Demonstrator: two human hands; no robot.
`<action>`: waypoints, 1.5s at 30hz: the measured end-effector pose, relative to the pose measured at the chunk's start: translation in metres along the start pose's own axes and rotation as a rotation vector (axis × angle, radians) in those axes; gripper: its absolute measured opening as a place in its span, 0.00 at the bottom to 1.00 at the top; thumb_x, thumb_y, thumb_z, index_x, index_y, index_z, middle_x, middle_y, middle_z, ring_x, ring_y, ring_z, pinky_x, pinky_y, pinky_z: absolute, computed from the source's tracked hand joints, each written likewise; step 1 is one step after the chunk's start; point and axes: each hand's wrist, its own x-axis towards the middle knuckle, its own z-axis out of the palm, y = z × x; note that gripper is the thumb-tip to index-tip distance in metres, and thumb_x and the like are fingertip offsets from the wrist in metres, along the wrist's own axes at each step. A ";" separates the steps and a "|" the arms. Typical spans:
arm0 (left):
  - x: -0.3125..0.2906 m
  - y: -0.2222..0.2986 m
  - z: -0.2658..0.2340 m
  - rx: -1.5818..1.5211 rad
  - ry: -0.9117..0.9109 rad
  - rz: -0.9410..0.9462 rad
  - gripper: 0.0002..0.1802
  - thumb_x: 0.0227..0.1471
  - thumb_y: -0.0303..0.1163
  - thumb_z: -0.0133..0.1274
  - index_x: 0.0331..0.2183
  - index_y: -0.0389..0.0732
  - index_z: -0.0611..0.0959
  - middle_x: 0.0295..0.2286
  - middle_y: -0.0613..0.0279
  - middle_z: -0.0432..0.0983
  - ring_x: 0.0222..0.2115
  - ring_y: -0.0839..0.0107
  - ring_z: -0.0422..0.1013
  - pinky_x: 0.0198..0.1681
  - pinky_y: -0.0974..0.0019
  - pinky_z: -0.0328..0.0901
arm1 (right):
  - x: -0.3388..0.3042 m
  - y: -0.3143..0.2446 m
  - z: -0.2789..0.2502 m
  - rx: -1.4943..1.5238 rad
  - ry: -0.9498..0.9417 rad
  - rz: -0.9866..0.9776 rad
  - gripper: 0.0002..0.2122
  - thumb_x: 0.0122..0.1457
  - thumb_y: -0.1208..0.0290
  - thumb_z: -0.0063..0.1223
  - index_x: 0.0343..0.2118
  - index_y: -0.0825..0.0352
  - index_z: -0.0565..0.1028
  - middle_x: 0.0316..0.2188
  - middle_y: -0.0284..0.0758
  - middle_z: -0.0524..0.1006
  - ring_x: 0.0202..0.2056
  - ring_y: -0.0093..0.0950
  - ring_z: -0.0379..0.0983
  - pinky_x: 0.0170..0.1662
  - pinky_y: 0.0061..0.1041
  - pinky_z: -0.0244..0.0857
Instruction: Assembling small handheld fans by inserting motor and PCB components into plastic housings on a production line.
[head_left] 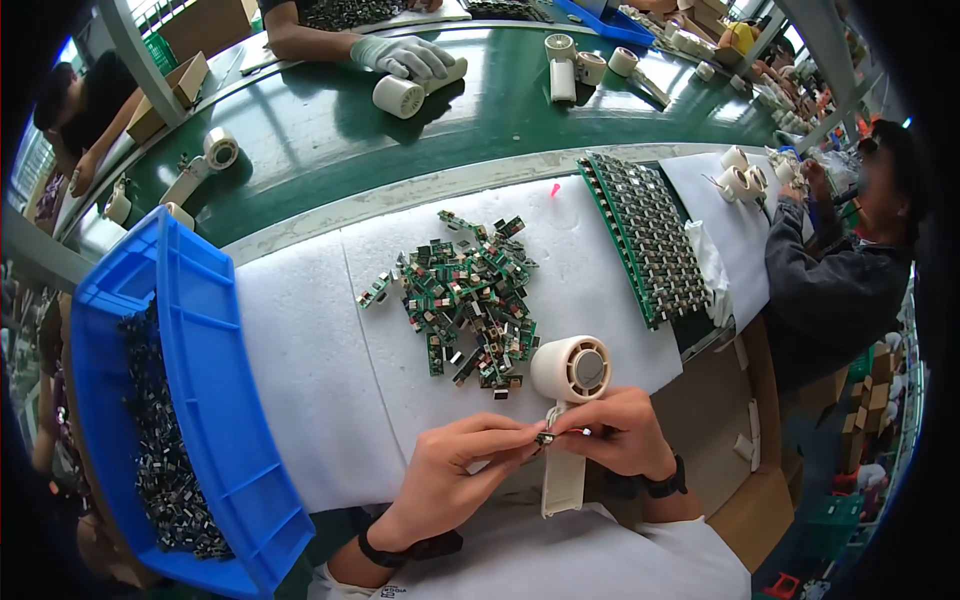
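A cream handheld fan [558,372] with a round head and a flat, uncovered handle stands upright near my body. My right hand [628,432] closes around the neck of the fan, fingers bent in a pinch. In my left hand [455,462] a small green circuit board [543,438] is gripped between thumb and fingertips, right against the fan's neck. Thin wires, one of them red with a small white plug [587,432], show between the two hands. Just beyond them lies a loose pile of small circuit boards [470,300] on a white foam sheet [300,350].
At left sits a blue bin [215,370] filled with small boards. Stacked board panels [650,240] lie at right. Behind runs a green conveyor [480,120] carrying several fans, where a co-worker's gloved hand [405,57] touches one. Another person [845,250] works at far right.
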 end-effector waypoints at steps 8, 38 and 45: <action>-0.010 0.014 0.004 -0.005 0.015 -0.028 0.16 0.54 0.15 0.60 0.46 0.36 0.87 0.40 0.54 0.83 0.40 0.70 0.80 0.45 0.70 0.76 | -0.007 -0.011 0.005 -0.018 0.023 0.031 0.09 0.49 0.79 0.70 0.34 0.64 0.83 0.27 0.35 0.84 0.23 0.25 0.77 0.25 0.22 0.68; 0.000 -0.075 0.011 -0.119 0.093 0.075 0.21 0.54 0.11 0.55 0.50 0.34 0.84 0.43 0.54 0.80 0.42 0.70 0.79 0.47 0.70 0.76 | -0.027 0.029 0.025 0.110 0.033 0.106 0.09 0.54 0.82 0.64 0.39 0.69 0.84 0.23 0.34 0.82 0.16 0.15 0.68 0.19 0.16 0.56; 0.002 -0.083 0.013 -0.111 0.093 0.086 0.19 0.56 0.10 0.53 0.49 0.30 0.83 0.44 0.51 0.79 0.44 0.67 0.78 0.48 0.68 0.76 | -0.024 0.019 0.024 0.027 0.052 0.279 0.07 0.57 0.83 0.62 0.38 0.69 0.84 0.19 0.30 0.78 0.18 0.13 0.68 0.20 0.15 0.54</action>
